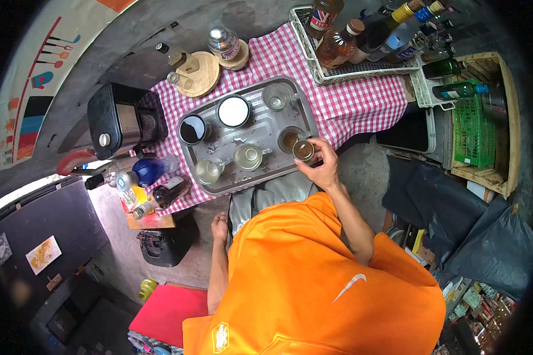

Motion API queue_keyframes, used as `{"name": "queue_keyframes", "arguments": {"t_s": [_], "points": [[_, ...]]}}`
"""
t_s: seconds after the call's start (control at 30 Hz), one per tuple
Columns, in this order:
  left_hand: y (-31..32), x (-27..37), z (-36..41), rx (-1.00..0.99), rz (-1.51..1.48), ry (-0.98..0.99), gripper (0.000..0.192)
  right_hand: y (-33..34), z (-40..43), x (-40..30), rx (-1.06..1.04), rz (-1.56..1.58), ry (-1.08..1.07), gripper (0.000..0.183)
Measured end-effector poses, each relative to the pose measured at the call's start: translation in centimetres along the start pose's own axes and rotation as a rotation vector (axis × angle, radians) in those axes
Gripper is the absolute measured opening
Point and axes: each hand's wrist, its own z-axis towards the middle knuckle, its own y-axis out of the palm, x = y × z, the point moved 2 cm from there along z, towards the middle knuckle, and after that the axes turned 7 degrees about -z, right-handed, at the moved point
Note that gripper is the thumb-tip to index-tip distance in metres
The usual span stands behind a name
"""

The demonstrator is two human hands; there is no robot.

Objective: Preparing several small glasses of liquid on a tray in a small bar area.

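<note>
My right hand (pixel 322 162) is shut on a small glass (pixel 303 150) of brown liquid, held over the near right side of a grey tray (pixel 266 126). Just behind that glass is a glass mug (pixel 288 137), also with brown liquid. On the tray's left stands a cup of dark liquid (pixel 192 128), beside a dark-rimmed cup of white liquid (pixel 233 111). Another glass mug (pixel 276 96) is at the far right. Two more glass mugs (pixel 248 156) stand along the near side. My left hand (pixel 220 227) hangs low beside my body, its fingers partly hidden.
A red-and-white checked cloth (pixel 351 106) lies under the tray. Left are a black appliance (pixel 124 120) and several bottles (pixel 169 191). A round wooden board (pixel 206 75) holds a bottle. Back right, a wire basket (pixel 317 73) carries bottles near a wooden crate (pixel 511 133).
</note>
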Motion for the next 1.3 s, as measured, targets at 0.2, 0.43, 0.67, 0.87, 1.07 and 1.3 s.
{"name": "queue_keyframes", "arguments": {"t_s": [0.2,0.43,0.67,0.87,1.07,1.3], "points": [[0.9,-2.9,0.1,-0.040,0.010,0.063,0.028,0.1,0.8,-0.4,-0.046,-0.025,-0.011,0.052],[0.5,-4.9,-0.7,-0.037,-0.047,0.051,0.029,-0.2,1.5,-0.7,-0.093,-0.050,0.006,0.052],[-0.9,-7.8,1.0,-0.042,-0.054,0.061,0.030,0.0,1.7,-0.9,-0.096,-0.058,0.015,0.052],[-1.0,-6.3,1.6,-0.130,-0.062,0.008,0.027,0.0,1.9,-1.0,-0.095,-0.050,0.063,0.050],[-0.7,-5.8,1.6,-0.092,-0.015,0.033,0.026,0.1,2.0,-1.2,-0.123,-0.056,0.093,0.051],[-0.6,-5.3,1.6,-0.069,0.071,-0.009,0.028,0.1,2.2,-1.0,-0.137,-0.073,0.101,0.051]]}}
